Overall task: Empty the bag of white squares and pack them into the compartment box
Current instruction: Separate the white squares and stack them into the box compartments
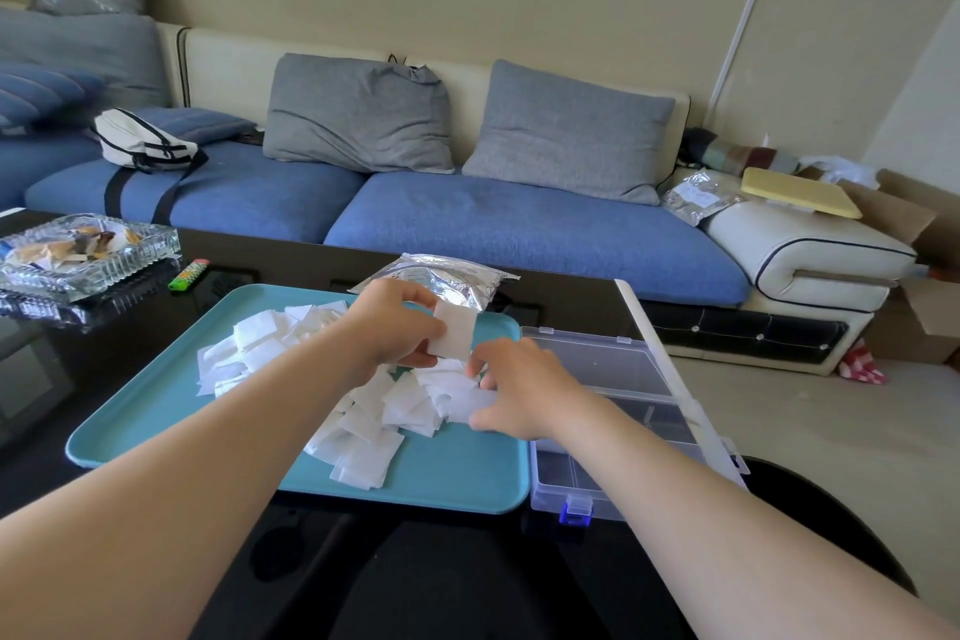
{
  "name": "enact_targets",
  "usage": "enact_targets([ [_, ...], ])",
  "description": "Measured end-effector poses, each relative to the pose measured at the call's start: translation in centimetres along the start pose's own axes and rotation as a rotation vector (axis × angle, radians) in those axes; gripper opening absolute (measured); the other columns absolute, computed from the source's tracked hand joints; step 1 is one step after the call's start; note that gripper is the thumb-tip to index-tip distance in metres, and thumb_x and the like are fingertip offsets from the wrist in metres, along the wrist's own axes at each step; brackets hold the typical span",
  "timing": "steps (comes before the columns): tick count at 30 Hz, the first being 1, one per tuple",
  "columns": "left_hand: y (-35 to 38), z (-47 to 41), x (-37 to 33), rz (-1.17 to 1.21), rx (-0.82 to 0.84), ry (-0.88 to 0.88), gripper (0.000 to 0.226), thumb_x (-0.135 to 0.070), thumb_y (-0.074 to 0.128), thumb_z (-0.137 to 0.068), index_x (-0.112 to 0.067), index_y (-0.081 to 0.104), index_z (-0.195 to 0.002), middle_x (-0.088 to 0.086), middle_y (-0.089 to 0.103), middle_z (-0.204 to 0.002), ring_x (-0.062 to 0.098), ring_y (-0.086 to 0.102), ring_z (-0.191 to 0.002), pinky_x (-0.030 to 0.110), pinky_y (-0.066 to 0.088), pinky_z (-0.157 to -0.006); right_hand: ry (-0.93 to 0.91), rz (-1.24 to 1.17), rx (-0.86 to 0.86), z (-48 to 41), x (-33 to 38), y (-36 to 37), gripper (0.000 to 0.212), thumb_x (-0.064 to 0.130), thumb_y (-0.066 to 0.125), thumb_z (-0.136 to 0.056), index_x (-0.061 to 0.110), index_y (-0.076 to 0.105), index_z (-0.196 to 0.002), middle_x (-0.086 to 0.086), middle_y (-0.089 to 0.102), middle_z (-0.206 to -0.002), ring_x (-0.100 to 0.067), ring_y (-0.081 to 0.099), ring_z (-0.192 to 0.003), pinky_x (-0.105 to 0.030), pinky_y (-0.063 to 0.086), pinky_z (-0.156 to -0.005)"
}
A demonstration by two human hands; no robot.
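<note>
The right forearm (654, 457) crosses the compartment box (566, 489) and hides most of its dividers. The left hand (395, 327) covers the near edge of the foil bag (457, 278), whose print is too small to read; the right hand (514, 392) hides the white squares (374, 411) beneath it. At far left the glass dish (88, 255) runs out of view.

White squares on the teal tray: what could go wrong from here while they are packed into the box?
1. The left hand pinches a stack of squares above the teal tray; it may slip and scatter.
2. The compartment box lies at the edge of the table, beneath the right forearm; the right hand, picking from the pile of squares, could nudge it off.
</note>
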State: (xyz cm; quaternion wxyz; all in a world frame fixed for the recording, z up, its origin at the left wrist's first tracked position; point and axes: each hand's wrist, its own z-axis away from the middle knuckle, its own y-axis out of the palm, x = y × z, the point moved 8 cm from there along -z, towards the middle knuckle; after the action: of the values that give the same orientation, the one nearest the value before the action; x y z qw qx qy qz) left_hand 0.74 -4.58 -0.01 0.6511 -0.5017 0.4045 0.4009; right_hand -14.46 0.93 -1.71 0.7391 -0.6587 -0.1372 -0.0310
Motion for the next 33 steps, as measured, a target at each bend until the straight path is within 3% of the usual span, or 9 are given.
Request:
enact_targets([
  [2,-0.1,-0.1,0.0,0.003,-0.012,-0.004,0.025,-0.003,0.074,-0.093,-0.019,0.067,-0.11,0.015,0.068,-0.112,0.03,0.077,-0.088,0.032,0.065,-0.062,-0.008,-0.009,-0.016,-0.2,0.0,-0.1,0.039,0.021,0.078,-0.08,0.031,0.064,-0.115,-0.002,0.067,-0.117,-0.023,0.057,-0.111,-0.038,0.052,-0.094],
  [5,-0.5,-0.3,0.3,0.016,-0.045,-0.006,0.022,-0.003,0.075,-0.092,-0.021,0.066,-0.102,0.015,0.068,-0.112,0.032,0.076,-0.09,0.038,0.066,-0.067,-0.011,-0.095,-0.012,-0.2,-0.5,-0.9,0.034,0.019,0.087,-0.075,0.03,0.07,-0.102,0.003,0.069,-0.097,-0.014,0.056,-0.099,-0.038,0.057,-0.086],
  [8,-0.5,-0.3,0.4,0.067,-0.029,0.002,0.021,-0.001,0.075,-0.091,-0.015,0.069,-0.106,0.018,0.073,-0.105,0.031,0.078,-0.087,0.042,0.067,-0.074,-0.008,-0.358,-0.023,-0.1,-1.3,-2.2,0.027,0.024,0.096,-0.074,0.025,0.077,-0.093,0.005,0.075,-0.083,-0.009,0.067,-0.077,-0.024,0.053,-0.07],
  [12,0.6,0.0,0.1,0.136,0.092,0.03,0.019,-0.003,0.075,-0.092,-0.009,0.076,-0.11,0.017,0.079,-0.102,0.028,0.079,-0.089,0.04,0.065,-0.083,0.045,-0.912,-0.187,0.2,-2.2,-4.0,0.027,0.015,0.085,-0.089,0.003,0.076,-0.111,-0.01,0.081,-0.087,-0.018,0.077,-0.072,-0.019,0.051,-0.059],
  [14,1.5,0.4,-0.3,0.179,0.17,0.037,0.018,-0.004,0.074,-0.094,-0.008,0.077,-0.112,0.016,0.079,-0.105,0.026,0.079,-0.093,0.037,0.065,-0.085,0.083,-1.019,-0.249,0.5,-2.6,-4.2,0.023,0.013,0.078,-0.096,0.001,0.074,-0.115,-0.011,0.081,-0.092,-0.022,0.08,-0.075,-0.02,0.053,-0.058],
  [23,3.2,1.2,-1.5,0.334,0.266,0.063,0.021,-0.002,0.066,-0.1,0.0,0.07,-0.12,0.019,0.077,-0.112,0.029,0.077,-0.102,0.037,0.063,-0.089,0.174,-0.98,-0.358,1.1,-3.2,-4.5,0.01,0.022,0.08,-0.094,0.013,0.078,-0.096,-0.004,0.08,-0.078,-0.023,0.079,-0.067,-0.022,0.051,-0.053],
  [33,3.3,1.2,-1.7,0.329,0.316,0.055,0.025,-0.006,0.065,-0.1,-0.003,0.07,-0.125,0.016,0.078,-0.112,0.027,0.077,-0.105,0.039,0.061,-0.097,0.184,-0.932,-0.389,0.8,-3.1,-4.5,0.012,0.024,0.075,-0.098,0.013,0.076,-0.095,-0.004,0.08,-0.076,-0.021,0.079,-0.066,-0.027,0.056,-0.059],
])
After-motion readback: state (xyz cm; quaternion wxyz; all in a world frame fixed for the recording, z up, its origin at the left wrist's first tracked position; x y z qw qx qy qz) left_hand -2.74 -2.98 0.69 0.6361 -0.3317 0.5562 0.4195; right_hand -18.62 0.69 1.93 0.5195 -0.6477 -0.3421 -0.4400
